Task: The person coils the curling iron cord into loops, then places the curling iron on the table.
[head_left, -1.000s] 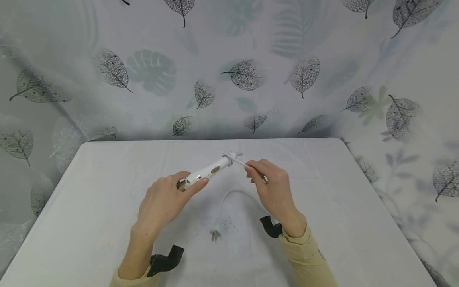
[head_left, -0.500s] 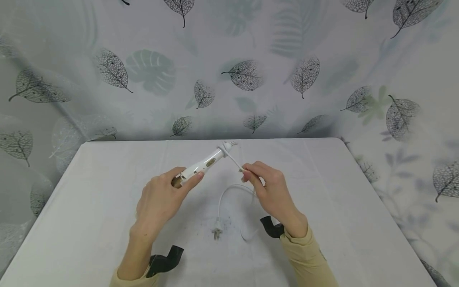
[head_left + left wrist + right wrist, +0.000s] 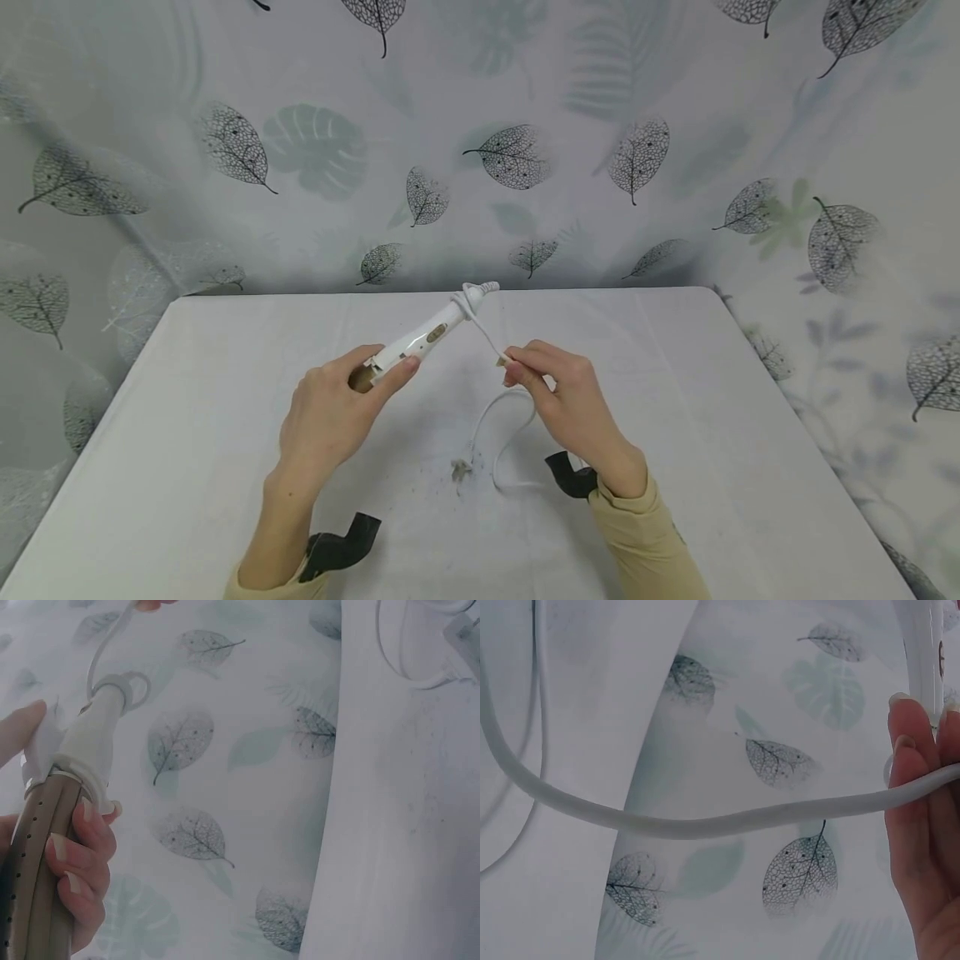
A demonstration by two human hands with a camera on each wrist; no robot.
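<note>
My left hand [image 3: 330, 408] grips a hair styling iron with a white handle [image 3: 416, 342] and a brown, grooved barrel [image 3: 41, 855]. In the left wrist view, the fingers curl round the barrel while the thumb lies at the white part. The iron tilts up to the right, and its white cord [image 3: 486, 332] loops round the handle's far end. My right hand [image 3: 573, 383] pinches that cord between thumb and fingertips, to the right of the handle. More cord hangs in curves below the right hand, ending in a plug [image 3: 461, 470].
A white-covered table [image 3: 187, 433] lies under both hands. Behind it hangs a leaf-patterned curtain [image 3: 450, 100]. Small dark specks dot the cloth near the plug. Black wrist mounts [image 3: 341, 546] stick out beside the sleeves [image 3: 648, 542].
The iron's handle end has risen and shifted slightly left. The cord stretch between it and the right hand has grown longer. The hanging cord and plug have swung, and another curve shows below.
</note>
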